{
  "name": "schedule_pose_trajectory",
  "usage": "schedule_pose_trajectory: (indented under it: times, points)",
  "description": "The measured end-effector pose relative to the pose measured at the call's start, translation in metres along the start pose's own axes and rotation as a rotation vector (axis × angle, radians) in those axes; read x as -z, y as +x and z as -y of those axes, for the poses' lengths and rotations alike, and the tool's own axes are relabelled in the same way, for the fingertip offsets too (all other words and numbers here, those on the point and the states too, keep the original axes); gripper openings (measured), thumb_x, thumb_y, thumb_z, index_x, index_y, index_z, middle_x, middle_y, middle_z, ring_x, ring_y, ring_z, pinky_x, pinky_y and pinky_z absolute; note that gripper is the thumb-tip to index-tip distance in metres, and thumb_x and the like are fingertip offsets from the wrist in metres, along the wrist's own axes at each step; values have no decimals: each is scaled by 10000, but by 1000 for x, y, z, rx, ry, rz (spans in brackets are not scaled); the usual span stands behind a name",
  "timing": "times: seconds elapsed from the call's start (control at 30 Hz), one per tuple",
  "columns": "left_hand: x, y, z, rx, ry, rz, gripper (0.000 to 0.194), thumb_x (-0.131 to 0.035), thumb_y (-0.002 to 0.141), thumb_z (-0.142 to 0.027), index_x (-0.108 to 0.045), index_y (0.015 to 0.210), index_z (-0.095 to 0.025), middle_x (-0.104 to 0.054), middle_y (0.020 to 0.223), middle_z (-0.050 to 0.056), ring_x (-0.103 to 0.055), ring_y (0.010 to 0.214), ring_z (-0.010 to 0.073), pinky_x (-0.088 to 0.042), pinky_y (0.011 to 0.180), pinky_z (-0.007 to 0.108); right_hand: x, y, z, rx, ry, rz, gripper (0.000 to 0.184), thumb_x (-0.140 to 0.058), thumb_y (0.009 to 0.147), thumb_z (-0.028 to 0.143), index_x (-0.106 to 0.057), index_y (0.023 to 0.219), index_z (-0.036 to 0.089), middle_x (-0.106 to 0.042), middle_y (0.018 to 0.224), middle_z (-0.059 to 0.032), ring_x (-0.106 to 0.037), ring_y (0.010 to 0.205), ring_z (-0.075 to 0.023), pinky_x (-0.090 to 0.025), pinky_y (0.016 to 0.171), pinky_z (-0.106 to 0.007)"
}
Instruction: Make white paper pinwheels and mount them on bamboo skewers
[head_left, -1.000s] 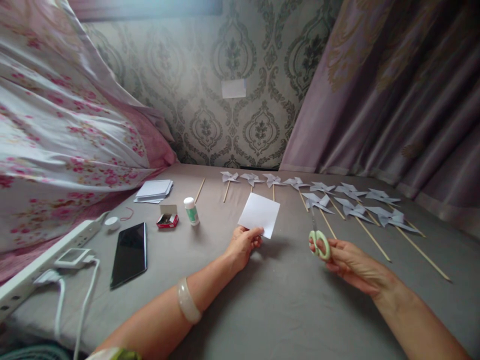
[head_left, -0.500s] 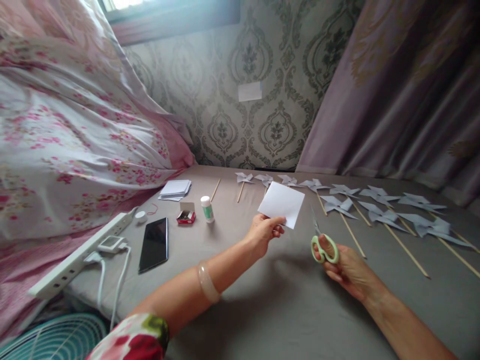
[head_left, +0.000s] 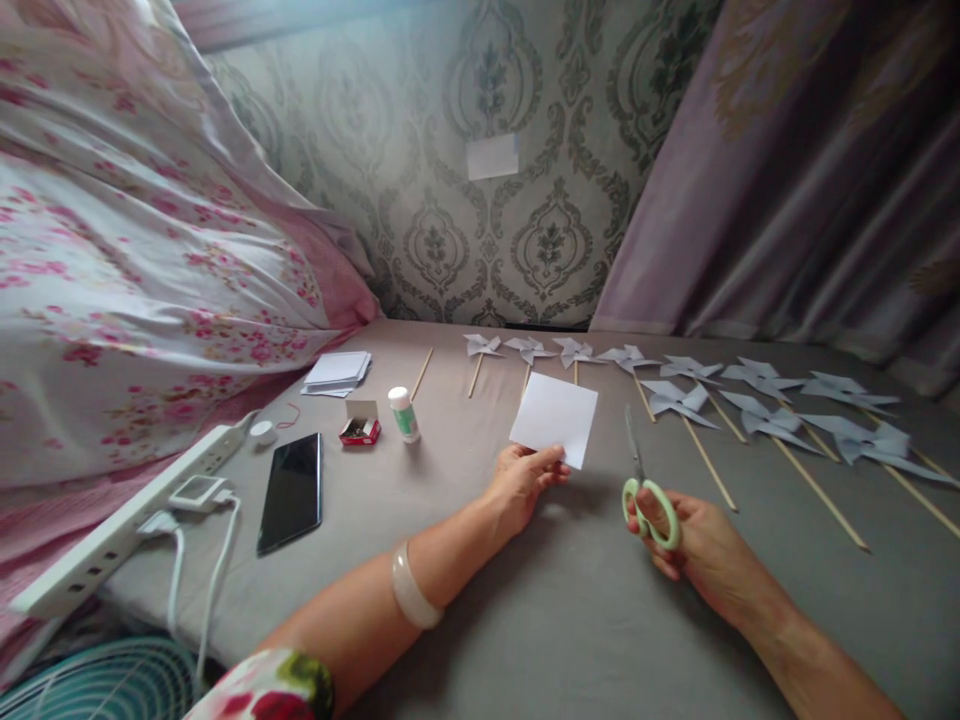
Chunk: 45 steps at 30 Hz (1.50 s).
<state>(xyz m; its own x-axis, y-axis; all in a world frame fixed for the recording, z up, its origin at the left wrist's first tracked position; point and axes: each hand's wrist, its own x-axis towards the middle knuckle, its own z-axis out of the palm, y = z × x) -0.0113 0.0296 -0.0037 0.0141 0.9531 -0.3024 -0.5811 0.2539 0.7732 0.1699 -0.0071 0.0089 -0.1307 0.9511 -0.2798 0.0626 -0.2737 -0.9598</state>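
Observation:
My left hand [head_left: 527, 485] pinches the lower edge of a white square sheet of paper [head_left: 553, 415], lifted above the grey cloth. Fingers of my right hand [head_left: 694, 540] are in the handles of a pair of scissors [head_left: 651, 515] with pale green grips. The blades point up and away from me and look closed, apart from the paper. Beyond and to the right lie several white paper pinwheels [head_left: 679, 400] on wooden sticks.
Left of my hands are a glue stick [head_left: 403, 415], a small red box [head_left: 360, 430], a black phone [head_left: 292, 493] and a stack of paper [head_left: 336, 371]. A loose wooden stick [head_left: 422, 374] lies behind. A power strip [head_left: 127, 525] with cables runs along the left edge.
The view has tilted down a little and shifted. My left hand has lowered slightly and turned the paper. My right hand still holds the scissors, nearly in the same place.

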Motion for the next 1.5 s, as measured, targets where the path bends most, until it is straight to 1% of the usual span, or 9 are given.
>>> schedule_pose_trajectory:
  times: [0.13,0.3,0.4,0.5,0.6,0.77,0.97,1.27,1.5]
  points:
    - [-2,0,0,10,-13,20,178,-763,590,-95,-612,683,-99,-632,647,43,-592,530,105,-482,545,223,2,2,-7,-32,-89,-16,607,-718,510,714,-624,647,130,-604,572,-30,-327,319,-23,-232,325,-200]
    - [2,6,-8,-18,-27,0,218,-791,580,-117,-591,664,-105,-602,600,24,-585,532,106,-477,550,226,1,1,-5,-5,-123,-40,603,-692,546,719,-625,675,134,-614,601,-36,-355,341,-36,-249,350,-212]
    - [3,11,-13,-50,-39,-15,270,-818,555,-166,-566,639,-120,-582,572,4,-574,531,98,-460,540,214,-2,-1,1,28,-128,7,653,-615,581,773,-612,717,135,-606,633,-35,-398,398,-52,-311,395,-218]
    - [1,12,-17,-69,-44,-13,322,-841,515,-206,-546,625,-134,-580,567,-9,-553,517,84,-440,530,208,-4,-3,4,22,-192,32,672,-598,554,797,-586,723,147,-586,629,-16,-388,416,-57,-312,401,-220]
    - [-4,9,-20,-67,-26,-2,355,-854,481,-234,-542,618,-138,-587,574,-13,-547,512,79,-420,518,203,-5,-2,2,57,-262,59,596,-625,604,733,-565,723,152,-550,616,7,-391,461,-64,-313,431,-218]
    - [-11,1,-23,-62,6,-12,328,-850,477,-230,-608,673,-125,-643,658,22,-599,611,103,-428,550,198,-5,-6,-3,127,-330,133,468,-660,699,594,-573,801,145,-541,685,4,-454,593,-100,-367,543,-233]
    - [-19,-7,-27,-44,-18,11,300,-832,501,-188,-629,711,-121,-666,676,30,-621,617,115,-444,567,206,-8,-15,5,119,-485,158,443,-615,740,591,-550,763,154,-480,654,20,-411,594,-105,-351,546,-240]
    - [-26,-17,-27,-23,-19,65,285,-823,543,-179,-632,743,-113,-672,679,20,-633,598,106,-470,574,203,-10,-19,5,116,-450,148,503,-563,736,656,-513,707,156,-451,620,22,-380,566,-97,-309,498,-238]
    - [-26,-19,-26,-31,-11,67,263,-818,552,-179,-645,737,-108,-682,685,30,-640,609,118,-488,604,227,-13,-19,4,116,-389,133,425,-676,682,554,-529,681,155,-479,601,26,-396,551,-93,-322,496,-231]
